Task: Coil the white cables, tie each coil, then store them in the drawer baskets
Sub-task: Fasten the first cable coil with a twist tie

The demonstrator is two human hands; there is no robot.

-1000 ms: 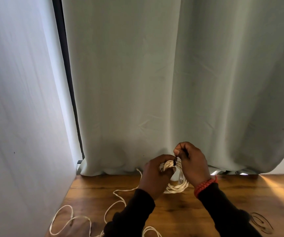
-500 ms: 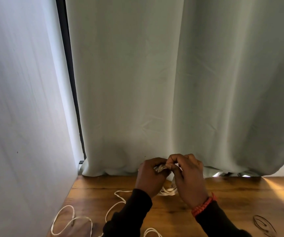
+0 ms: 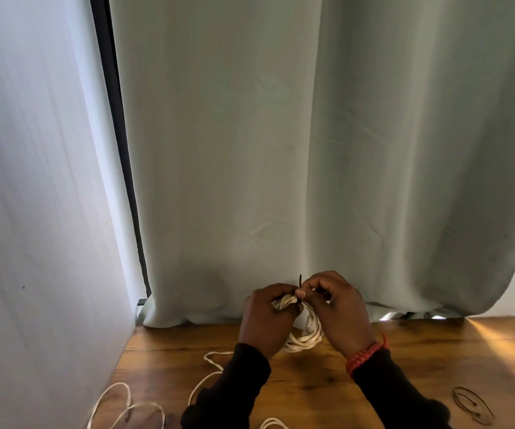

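A coil of white cable (image 3: 303, 341) hangs above the wooden table (image 3: 420, 360), held up near the curtain. My left hand (image 3: 265, 320) grips the top of the coil, fingers curled round the bundled loops. My right hand (image 3: 336, 308) pinches a thin dark tie (image 3: 300, 280) at the top of the coil; one end of the tie sticks up between the two hands. More loose white cable (image 3: 126, 410) trails over the table at the lower left.
A pale green curtain (image 3: 312, 150) hangs right behind the hands, down to the table's far edge. A white wall (image 3: 33, 212) closes the left side. Several thin dark ties (image 3: 473, 407) lie on the table at the lower right.
Both hands have stayed together at the top of the coil. The tie's end now sticks up between them, and the coil hangs a little lower in view than half a second ago.
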